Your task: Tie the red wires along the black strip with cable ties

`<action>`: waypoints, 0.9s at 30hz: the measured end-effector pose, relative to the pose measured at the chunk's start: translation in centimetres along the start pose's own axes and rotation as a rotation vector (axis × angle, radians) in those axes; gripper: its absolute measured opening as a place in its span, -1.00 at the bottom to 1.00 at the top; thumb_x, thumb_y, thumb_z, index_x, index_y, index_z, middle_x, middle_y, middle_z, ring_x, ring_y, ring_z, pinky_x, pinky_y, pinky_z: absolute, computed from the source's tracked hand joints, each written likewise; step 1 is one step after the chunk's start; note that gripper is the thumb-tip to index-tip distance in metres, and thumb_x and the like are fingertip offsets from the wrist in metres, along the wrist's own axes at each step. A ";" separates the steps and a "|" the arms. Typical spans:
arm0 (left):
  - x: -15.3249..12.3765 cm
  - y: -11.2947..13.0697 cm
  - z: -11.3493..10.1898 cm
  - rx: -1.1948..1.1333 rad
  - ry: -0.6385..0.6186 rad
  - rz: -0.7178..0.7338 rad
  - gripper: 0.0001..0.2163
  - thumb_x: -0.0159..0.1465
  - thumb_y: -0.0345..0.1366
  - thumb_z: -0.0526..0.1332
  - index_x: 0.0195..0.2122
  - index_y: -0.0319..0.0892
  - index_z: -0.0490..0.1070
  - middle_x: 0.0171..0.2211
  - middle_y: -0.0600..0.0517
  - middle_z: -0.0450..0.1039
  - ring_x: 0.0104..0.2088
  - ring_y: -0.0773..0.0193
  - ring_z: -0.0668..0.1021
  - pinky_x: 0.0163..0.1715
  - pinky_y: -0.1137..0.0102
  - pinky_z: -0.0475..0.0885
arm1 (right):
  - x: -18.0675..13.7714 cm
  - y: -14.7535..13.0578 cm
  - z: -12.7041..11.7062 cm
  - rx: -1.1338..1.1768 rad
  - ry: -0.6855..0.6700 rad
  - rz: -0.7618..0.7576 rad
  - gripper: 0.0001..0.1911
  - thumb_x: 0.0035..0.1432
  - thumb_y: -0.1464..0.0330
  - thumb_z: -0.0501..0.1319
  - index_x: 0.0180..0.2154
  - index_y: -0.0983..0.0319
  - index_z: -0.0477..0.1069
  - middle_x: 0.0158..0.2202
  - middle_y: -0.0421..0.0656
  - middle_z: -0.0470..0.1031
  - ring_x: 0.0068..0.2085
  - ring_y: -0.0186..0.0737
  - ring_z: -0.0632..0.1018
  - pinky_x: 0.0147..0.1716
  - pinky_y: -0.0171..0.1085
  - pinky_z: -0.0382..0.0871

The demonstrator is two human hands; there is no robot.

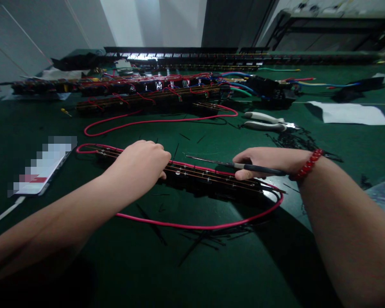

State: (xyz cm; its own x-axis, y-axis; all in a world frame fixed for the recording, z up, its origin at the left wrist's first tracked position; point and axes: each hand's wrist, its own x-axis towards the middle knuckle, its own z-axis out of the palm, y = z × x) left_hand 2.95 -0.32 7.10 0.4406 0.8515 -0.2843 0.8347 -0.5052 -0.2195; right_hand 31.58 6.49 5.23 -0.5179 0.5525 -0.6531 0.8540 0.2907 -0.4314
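Observation:
In front of me lies a long dark strip assembly [208,179] with thin copper-coloured rods along its top and bright metal spots. A red cable [192,227] loops around its ends and front. My left hand [144,162] is closed over the strip's left half, knuckles up. Its fingertips are hidden, so what they pinch does not show. My right hand [255,162] grips a slim tool [259,169] with a dark handle and a thin, pointed metal tip. The tip points left, just above the strip, towards my left hand. My right thumb is close to the strip's rods.
Cutting pliers [266,122] with pale handles lie behind my right hand, beside black scraps [295,139]. More wired strips [154,87] stretch across the back. A phone [46,167] on a white cable is at left, white paper [349,113] at right. Thin black offcuts [199,244] litter the front.

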 end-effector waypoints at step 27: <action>1.5 0.8 1.4 -0.091 0.173 0.169 -0.62 0.25 0.00 0.26 -0.11 -0.20 0.58 -0.23 -0.10 0.56 -0.14 0.06 0.57 -0.14 0.26 0.38 | -0.2 -0.3 0.0 0.009 -0.006 0.037 -0.32 -0.14 -0.27 0.21 -0.36 0.21 0.53 -0.43 -0.12 0.54 -0.42 -0.15 0.48 -0.47 -0.25 0.21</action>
State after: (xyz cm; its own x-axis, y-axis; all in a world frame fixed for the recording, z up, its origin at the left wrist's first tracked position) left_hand 3.80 0.35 5.20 0.6196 0.7716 -0.1439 0.7674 -0.6340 -0.0955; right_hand 31.44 6.28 5.45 -0.4863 0.5577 -0.6726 0.8722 0.2634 -0.4122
